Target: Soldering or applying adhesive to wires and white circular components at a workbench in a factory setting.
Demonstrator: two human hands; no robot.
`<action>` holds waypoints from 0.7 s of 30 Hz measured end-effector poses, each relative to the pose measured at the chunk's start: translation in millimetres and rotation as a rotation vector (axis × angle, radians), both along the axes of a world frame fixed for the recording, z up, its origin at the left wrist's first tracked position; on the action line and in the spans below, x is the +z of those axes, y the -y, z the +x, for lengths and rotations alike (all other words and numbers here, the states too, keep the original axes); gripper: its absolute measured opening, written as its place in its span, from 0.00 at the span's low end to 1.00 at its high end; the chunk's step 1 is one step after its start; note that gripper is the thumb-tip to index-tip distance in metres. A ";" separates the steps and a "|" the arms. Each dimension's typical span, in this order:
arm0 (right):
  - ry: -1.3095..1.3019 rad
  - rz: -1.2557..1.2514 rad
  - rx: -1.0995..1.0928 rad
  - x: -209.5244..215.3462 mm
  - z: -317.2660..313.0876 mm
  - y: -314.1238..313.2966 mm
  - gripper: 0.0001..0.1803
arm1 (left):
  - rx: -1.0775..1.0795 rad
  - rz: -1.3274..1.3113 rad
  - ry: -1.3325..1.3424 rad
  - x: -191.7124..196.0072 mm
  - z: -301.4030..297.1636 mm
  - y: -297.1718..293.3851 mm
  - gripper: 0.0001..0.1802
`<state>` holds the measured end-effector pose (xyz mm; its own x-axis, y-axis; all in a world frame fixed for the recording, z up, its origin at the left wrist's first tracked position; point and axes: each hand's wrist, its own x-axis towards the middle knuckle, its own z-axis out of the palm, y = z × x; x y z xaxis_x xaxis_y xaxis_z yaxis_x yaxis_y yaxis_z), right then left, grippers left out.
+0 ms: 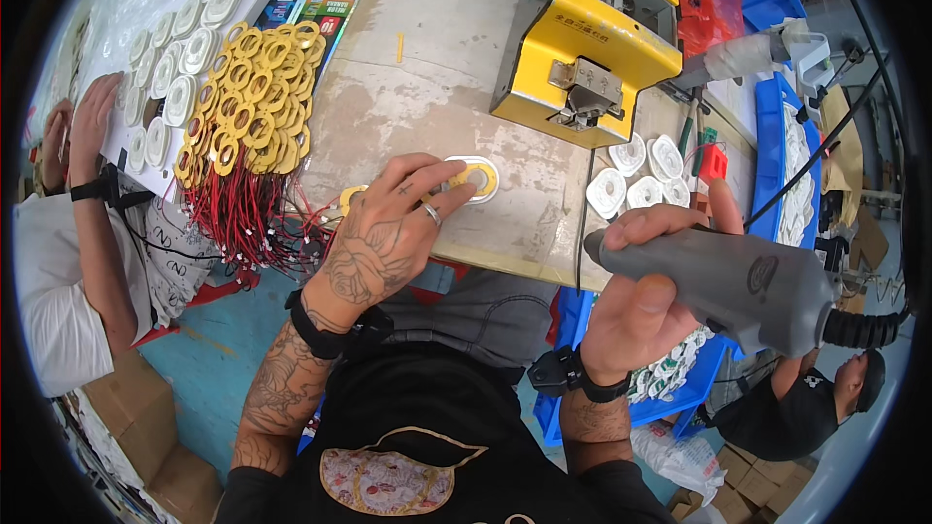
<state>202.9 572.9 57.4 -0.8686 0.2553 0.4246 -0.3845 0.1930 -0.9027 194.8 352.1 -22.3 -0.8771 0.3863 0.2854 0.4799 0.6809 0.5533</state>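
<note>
1. Presently, the left hand (381, 238) touches the yellow ring (488, 175) on the white piece (496, 184), toward the table's (374, 78) near edge (pinching or only pressing, one cannot tell).
2. The right hand (636, 315) grasps the grey tool (728, 281).
3. Probably, both parts should be steadied before lowering its tip.
</note>
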 end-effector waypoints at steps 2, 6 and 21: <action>0.003 -0.007 0.006 0.4 -0.2 0.1 0.54 | -0.001 0.007 -0.004 0.2 -0.5 0.2 0.30; 0.010 -0.022 0.011 0.1 0.8 0.3 0.54 | 0.011 0.030 0.018 -1.5 -0.6 1.2 0.30; 0.054 -0.004 -0.013 4.1 3.6 2.8 0.59 | -0.047 -0.020 0.055 3.4 -6.5 6.1 0.32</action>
